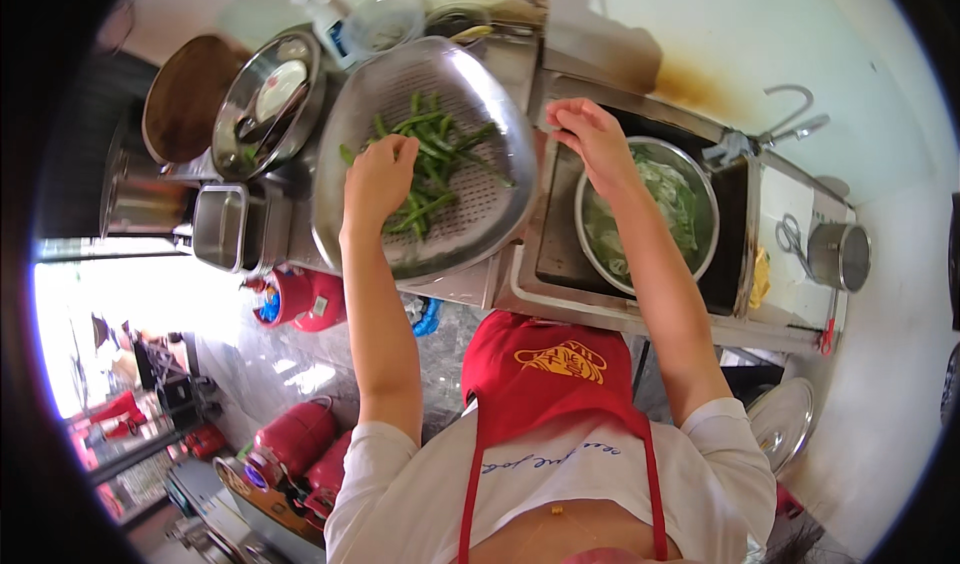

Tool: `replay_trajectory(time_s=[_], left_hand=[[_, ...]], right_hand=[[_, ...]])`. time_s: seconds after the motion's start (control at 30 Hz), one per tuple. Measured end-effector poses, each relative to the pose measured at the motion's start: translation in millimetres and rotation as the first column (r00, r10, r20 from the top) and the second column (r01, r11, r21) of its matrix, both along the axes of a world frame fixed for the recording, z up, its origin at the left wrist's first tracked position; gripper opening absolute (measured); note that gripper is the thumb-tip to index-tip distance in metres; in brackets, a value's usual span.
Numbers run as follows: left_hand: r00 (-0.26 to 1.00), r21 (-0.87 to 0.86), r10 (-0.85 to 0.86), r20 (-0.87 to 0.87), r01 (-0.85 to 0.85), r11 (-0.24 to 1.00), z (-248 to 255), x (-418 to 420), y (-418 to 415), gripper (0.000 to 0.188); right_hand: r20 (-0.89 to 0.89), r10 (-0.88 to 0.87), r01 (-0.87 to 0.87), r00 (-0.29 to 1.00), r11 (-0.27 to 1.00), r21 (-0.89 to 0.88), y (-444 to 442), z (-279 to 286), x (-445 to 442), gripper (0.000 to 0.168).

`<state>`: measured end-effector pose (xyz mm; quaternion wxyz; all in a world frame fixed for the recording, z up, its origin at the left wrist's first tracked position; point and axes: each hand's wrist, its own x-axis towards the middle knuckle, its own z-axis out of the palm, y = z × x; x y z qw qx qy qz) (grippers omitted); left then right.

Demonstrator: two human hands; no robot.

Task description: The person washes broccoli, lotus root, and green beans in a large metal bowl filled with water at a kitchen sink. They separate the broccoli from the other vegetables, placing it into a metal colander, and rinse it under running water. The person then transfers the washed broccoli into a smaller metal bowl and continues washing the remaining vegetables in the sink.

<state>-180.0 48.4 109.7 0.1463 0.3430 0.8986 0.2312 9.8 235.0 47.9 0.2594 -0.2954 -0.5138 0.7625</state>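
Observation:
A large perforated steel tray (487, 226) holds a loose pile of green beans (431, 144). Over the pile's left side is my left hand (381, 177), fingers curled downward; whether a bean is between them cannot be told. My right hand (591, 132) is raised over the left part of the sink, thumb and fingertips close together, with nothing clearly visible between them. Below and to the right of it, a round steel basin (712, 226) stands in the sink (551, 245), holding greenish water and pale green contents, partly hidden by my right forearm.
Left of the tray are a steel bowl (313, 125) with a dish and utensils, and rectangular steel pans (221, 226). A spray bottle (326, 20) and clear plastic bowl (384, 20) stand behind it. Right of the sink are a faucet (787, 125), scissors (793, 241) and a steel pot (840, 256).

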Motion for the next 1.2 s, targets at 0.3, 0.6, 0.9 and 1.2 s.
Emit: replay_trajectory(time_s=[0.3,0.6,0.9,1.2], left_hand=[[0.681,0.235,-0.471,0.561,0.414,0.879,-122.5,192.7,127.3,0.038],[0.923,0.087,-0.296,0.244,0.283,0.955,-396.7,256.7,236.5,0.072],[0.599,-0.368,0.241,0.764,0.098,0.924,-397.4,264.8,306.5,0.11],[-0.113,-0.375,0.36,0.926,-0.18,0.909,-343.6,247.6,239.8,0.053]], right_hand=[[0.507,-0.224,0.289,0.832,0.956,-0.053,40.1,-181.8,182.9,0.027],[0.824,-0.235,0.094,0.515,0.971,0.218,170.5,-337.4,304.3,0.081],[0.508,0.34,0.13,0.792,0.719,-0.683,179.3,-347.9,253.0,0.091],[0.221,0.03,0.143,0.975,0.677,-0.722,135.4,-306.7,280.5,0.06]])
